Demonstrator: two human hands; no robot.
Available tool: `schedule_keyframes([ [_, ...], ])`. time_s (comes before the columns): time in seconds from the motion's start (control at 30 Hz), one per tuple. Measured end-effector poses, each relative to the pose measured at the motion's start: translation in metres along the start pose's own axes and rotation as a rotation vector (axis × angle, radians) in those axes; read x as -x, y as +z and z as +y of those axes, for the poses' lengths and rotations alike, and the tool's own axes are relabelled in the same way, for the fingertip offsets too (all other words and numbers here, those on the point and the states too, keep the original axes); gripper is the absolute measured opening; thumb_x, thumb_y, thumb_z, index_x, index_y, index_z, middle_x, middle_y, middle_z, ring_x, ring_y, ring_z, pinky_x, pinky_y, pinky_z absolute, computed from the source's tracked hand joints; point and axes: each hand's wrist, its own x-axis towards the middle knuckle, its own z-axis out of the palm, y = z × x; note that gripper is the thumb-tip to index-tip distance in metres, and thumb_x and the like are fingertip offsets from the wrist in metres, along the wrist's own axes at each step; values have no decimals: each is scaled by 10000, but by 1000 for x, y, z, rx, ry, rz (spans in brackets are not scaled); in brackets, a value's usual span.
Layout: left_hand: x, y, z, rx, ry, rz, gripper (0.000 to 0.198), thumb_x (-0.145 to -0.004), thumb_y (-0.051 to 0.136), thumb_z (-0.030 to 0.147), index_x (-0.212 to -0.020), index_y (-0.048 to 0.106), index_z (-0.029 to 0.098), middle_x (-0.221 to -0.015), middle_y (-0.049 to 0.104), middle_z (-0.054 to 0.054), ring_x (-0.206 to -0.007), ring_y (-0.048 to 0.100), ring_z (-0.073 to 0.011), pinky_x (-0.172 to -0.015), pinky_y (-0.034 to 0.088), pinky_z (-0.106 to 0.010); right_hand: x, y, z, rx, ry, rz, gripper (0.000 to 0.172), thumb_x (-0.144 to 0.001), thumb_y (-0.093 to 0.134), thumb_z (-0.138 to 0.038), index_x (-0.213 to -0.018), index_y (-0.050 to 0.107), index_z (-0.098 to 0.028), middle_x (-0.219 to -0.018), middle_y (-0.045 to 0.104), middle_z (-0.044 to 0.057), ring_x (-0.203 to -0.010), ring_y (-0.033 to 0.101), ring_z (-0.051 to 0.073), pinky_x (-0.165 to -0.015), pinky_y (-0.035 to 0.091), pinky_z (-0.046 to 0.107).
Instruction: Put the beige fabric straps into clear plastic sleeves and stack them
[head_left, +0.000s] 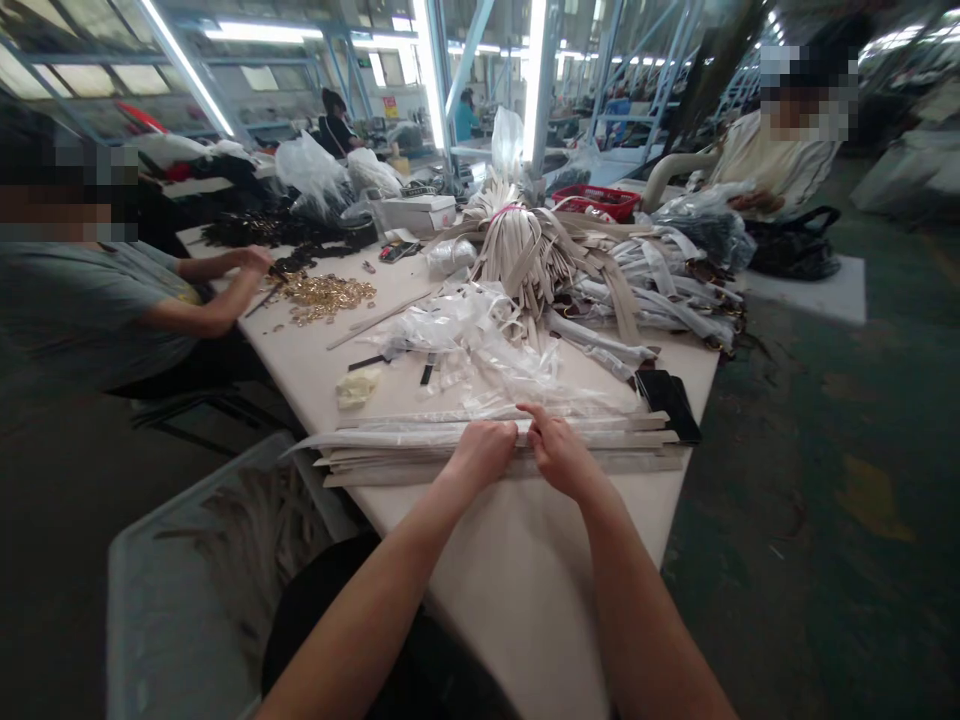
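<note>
Near the bottom centre of the frame, the person's left hand [484,455] and right hand [559,453] lie side by side on a stack of long beige straps in clear plastic sleeves [495,447], close to the near end of a white worktable [525,600]. The stack's long axis runs crosswise, left to right in the frame, and sits directly under both palms, with its far end past the right hand and its longer stretch out past the left. Both forearms reach up from the bottom edge, angled inward. The left hand's fingers curl down over the strips, and the right index finger [527,411] stretches to the stack's far edge, the other fingers bent. Whether either hand is gripping or just pressing, I cannot tell. A black smartphone [667,405] lies just beside the stack's right end, and crumpled clear plastic film [469,345] lies beyond it. Upper centre, a bundle of beige straps [517,250] stands on the table, and a co-worker [97,310] at the left works beside a pile of gold metal buckles [326,298]
</note>
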Motion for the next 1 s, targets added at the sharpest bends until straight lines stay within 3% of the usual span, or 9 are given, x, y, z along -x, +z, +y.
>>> schedule_keyframes([
  [0.17, -8, 2, 11, 17, -62, 26, 229, -956, 437, 161, -972, 665, 139, -864, 729, -127, -813, 710, -258, -760, 519, -354, 4, -2, 5, -67, 147, 40, 477, -909, 422, -147, -1380, 471, -200, -756, 605, 0, -711, 582, 203, -722, 418, 301],
  [0.37, -16, 7, 22, 51, -26, 20, 200, -948, 459, 160, -957, 658, 137, -886, 725, -122, -847, 707, -251, -773, 511, -343, 4, 3, 4, -168, 164, 81, 346, -927, 458, -223, -1252, 578, -201, -748, 625, 4, -697, 598, 185, -686, 439, 288],
  [0.53, -24, 3, 41, 81, -35, 48, 231, -959, 463, 186, -1148, 580, 125, -902, 704, -115, -830, 693, -248, -752, 490, -335, 7, 4, 10, -406, 332, 129, 278, -860, 631, -411, -1020, 666, -187, -705, 661, 14, -589, 609, 170, -561, 511, 282],
  [0.67, -17, -1, 47, 48, 20, 174, 386, -952, 445, 162, -1337, 458, 150, -1024, 665, -118, -951, 649, -252, -844, 451, -368, 23, -20, 37, -537, 467, 174, 351, -759, 730, -480, -916, 693, -169, -711, 682, 34, -612, 636, 186, -555, 575, 311],
  [0.87, 11, 8, 32, 77, -26, 233, 354, -950, 451, 164, -1295, 517, 207, -1134, 624, -111, -1053, 577, -249, -935, 412, -393, 53, -68, 90, -220, 648, 246, 349, -758, 683, -434, -962, 742, -157, -767, 732, 78, -610, 677, 213, -564, 532, 308],
  [1.0, 28, 16, 25, 161, -26, 263, 299, -950, 501, 213, -1243, 559, 216, -1167, 623, -105, -1086, 563, -251, -963, 419, -399, 58, -83, 100, 79, 679, 301, 356, -794, 598, -404, -989, 761, -153, -647, 698, 80, -615, 666, 248, -589, 477, 328],
])
